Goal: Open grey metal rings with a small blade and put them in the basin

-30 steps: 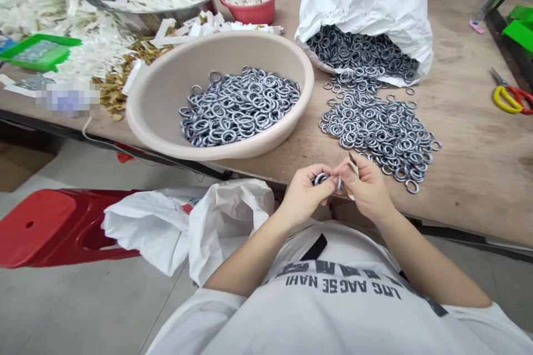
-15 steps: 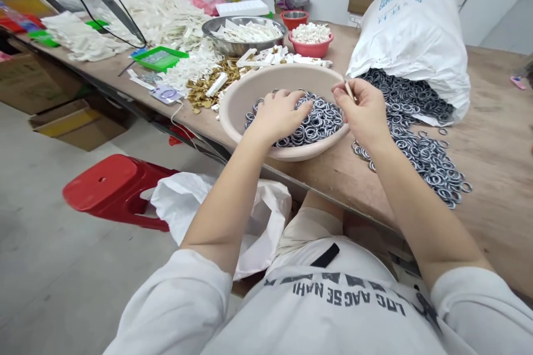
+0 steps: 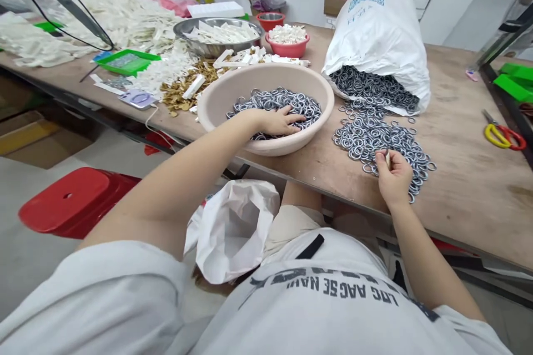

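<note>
My left hand (image 3: 278,121) lies on the grey metal rings (image 3: 266,99) inside a beige plastic basin (image 3: 216,91), its fingers spread. Right of the basin, a loose pile of the same rings (image 3: 375,136) is heaped on the table. My right hand (image 3: 395,180) is at the near edge of this pile, thumb and fingers closed on a small, slim pale stick (image 3: 388,160) whose kind I cannot make out. Behind the pile, a white woven sack (image 3: 377,28) lies with its mouth toward me, and rings spill from it.
Scissors (image 3: 502,134) with red and yellow handles lie at the right. Beyond the basin stand a steel bowl (image 3: 220,47) of white strips and a red bowl (image 3: 287,49) of small white pieces. A green tray (image 3: 129,71) and a red stool (image 3: 66,199) are at left.
My right hand has moved from the basin's right rim down to the ring pile, still pinching the pale stick. My left hand has settled among the rings. The view has turned right.
</note>
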Available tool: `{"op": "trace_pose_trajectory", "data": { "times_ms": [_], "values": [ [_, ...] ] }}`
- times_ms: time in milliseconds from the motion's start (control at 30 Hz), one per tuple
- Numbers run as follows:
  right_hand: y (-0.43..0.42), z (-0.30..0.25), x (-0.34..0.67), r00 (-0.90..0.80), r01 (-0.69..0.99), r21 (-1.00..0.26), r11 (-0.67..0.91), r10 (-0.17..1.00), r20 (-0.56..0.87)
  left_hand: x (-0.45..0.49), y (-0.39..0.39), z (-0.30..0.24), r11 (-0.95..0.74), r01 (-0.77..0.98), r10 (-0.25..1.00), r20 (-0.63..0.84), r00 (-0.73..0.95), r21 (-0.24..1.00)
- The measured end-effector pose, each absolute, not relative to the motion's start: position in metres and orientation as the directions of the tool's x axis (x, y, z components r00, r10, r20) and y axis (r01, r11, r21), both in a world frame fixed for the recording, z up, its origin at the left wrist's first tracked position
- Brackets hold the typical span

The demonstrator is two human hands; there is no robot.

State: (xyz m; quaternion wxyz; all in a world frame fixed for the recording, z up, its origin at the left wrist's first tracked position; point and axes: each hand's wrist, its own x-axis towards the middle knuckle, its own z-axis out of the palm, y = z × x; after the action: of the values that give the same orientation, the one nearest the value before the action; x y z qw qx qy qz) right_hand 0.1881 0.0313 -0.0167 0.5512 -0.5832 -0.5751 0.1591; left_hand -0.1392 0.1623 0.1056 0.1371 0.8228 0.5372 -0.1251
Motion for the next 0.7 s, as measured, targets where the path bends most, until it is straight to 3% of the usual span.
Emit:
{"op": "trace_pose_trajectory", "data": {
  "times_ms": [100,167,267,333,400,467,567,700],
  "values": [
    [0.028,-0.014,0.181,0.23,0.543,-0.786,0.296,0.847,0.478,-0.145,0.178,0.107,-0.305,0.946,0.847,-0.423,0.321,0.108],
    [0.026,-0.013,0.177,0.167,0.598,-0.731,0.329,0.841,0.515,-0.148,0.18,0.113,-0.249,0.967,0.905,-0.341,0.255,0.062],
    [0.022,-0.016,0.176,0.1,0.654,-0.67,0.351,0.837,0.537,-0.147,0.163,0.13,-0.22,0.975,0.965,-0.135,0.223,0.036],
    [0.023,-0.018,0.177,0.099,0.674,-0.66,0.332,0.845,0.526,-0.137,0.137,0.139,-0.234,0.969,0.972,0.061,0.229,0.086],
    [0.028,-0.019,0.178,0.108,0.697,-0.65,0.304,0.851,0.514,-0.113,0.106,0.136,-0.334,0.931,0.911,0.303,0.279,0.148],
    [0.034,-0.016,0.179,0.108,0.73,-0.625,0.275,0.857,0.503,-0.08,0.082,0.116,-0.527,0.83,0.81,0.403,0.426,0.183],
    [0.042,-0.009,0.181,0.106,0.768,-0.589,0.251,0.857,0.504,-0.029,0.077,0.064,-0.711,0.68,0.701,0.26,0.664,0.178],
    [0.042,-0.005,0.19,0.139,0.778,-0.582,0.237,0.839,0.526,0.002,0.114,0.01,-0.648,0.747,0.759,0.203,0.619,0.146]
  ]
}}
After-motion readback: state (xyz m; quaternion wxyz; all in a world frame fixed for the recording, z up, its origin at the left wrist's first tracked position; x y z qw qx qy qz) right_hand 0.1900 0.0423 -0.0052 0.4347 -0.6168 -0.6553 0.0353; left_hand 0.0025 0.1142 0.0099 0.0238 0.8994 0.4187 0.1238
